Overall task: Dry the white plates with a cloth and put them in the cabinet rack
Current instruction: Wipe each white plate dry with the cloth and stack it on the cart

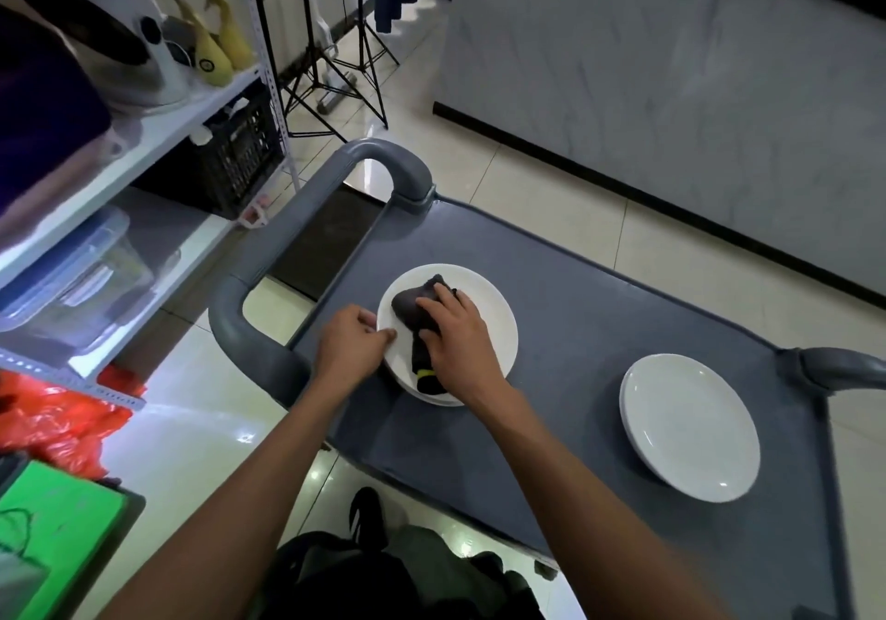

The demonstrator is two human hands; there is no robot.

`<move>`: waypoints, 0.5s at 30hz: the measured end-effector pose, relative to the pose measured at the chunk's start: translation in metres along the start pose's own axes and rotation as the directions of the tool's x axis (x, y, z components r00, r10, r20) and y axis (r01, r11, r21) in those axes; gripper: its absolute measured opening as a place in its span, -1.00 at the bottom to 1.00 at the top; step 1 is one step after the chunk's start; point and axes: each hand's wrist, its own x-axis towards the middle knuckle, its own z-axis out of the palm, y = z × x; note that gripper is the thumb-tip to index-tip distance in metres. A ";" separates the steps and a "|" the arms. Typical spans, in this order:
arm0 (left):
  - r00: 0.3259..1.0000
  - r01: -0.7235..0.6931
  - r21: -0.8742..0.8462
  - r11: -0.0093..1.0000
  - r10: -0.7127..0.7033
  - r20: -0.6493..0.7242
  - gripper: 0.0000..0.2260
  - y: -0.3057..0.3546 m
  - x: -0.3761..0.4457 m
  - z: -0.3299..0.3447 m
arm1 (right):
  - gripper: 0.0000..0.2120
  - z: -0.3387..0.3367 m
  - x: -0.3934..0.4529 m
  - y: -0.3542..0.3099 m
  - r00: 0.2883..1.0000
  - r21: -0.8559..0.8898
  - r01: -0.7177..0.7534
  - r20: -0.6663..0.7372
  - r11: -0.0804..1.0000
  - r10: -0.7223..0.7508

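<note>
Now two white plates sit on the cart: left hand [352, 341] pinches one plate [498, 327], right hand [455, 331] presses a cloth [410, 305], another plate [690, 427] apart.

A grey cart [599, 283] with a flat matte top and rounded tubular handles at its left and right ends stands on a pale tiled floor [551, 178]. Two white plates lie on it, well apart: one [489, 312] near the left end, possibly stacked on another, and one [690, 427] toward the right.
</note>
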 end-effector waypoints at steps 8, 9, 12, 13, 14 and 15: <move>0.997 0.033 -0.066 0.997 -0.028 0.078 -0.84 0.008 0.006 -0.004 | -0.44 0.007 -0.016 -0.002 0.997 -0.026 -0.033 -0.064 0.999 0.032; 0.996 0.028 -0.072 0.997 -0.022 0.086 -0.86 0.009 0.006 -0.005 | -0.44 0.008 -0.017 -0.002 0.997 -0.014 -0.038 -0.075 0.999 0.037; 0.994 -0.004 -0.065 0.998 0.011 0.105 -0.88 0.015 0.004 -0.009 | -0.46 0.007 -0.018 -0.003 0.995 0.039 -0.047 -0.081 0.998 0.050; 0.993 -0.017 -0.065 0.998 0.024 0.119 -0.88 0.017 0.003 -0.010 | -0.47 0.006 -0.018 -0.003 0.996 0.056 -0.046 -0.075 0.997 0.050; 0.990 -0.021 -0.073 0.997 0.031 0.134 -0.87 0.018 0.002 -0.011 | -0.47 0.005 -0.019 -0.003 0.996 0.066 -0.042 -0.071 0.997 0.046; 0.988 -0.017 -0.089 0.996 0.030 0.149 -0.87 0.019 0.001 -0.011 | -0.48 0.005 -0.019 -0.002 0.997 0.071 -0.035 -0.070 0.997 0.040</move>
